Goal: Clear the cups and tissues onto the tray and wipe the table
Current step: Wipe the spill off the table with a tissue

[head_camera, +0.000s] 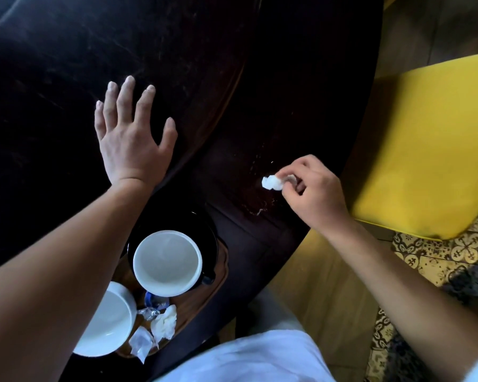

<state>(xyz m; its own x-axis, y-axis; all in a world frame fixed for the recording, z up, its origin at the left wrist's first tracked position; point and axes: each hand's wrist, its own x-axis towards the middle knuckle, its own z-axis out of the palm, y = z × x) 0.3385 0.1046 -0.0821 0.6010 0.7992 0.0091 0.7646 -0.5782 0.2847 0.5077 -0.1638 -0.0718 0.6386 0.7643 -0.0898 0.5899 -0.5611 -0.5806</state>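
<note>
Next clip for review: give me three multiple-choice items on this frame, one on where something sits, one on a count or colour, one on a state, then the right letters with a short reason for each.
1. Where does the crumpled tissue that no hand holds lie?
A. on the tray, beside the cups
B. on the yellow chair
C. on the floor

2. How many white cups show on the tray?
A. one
B. two
C. four

3. What is the right hand doing?
A. lying flat and empty
B. gripping a cup handle
C. pinching a small white wad over the table

Answers:
1 A, it lies near the tray's front end next to the wrappers.
2 B, one white cup sits on a dark saucer, and a second cup is partly hidden by the left forearm.
3 C, its fingertips close on the wad, while the left hand is spread open.
</note>
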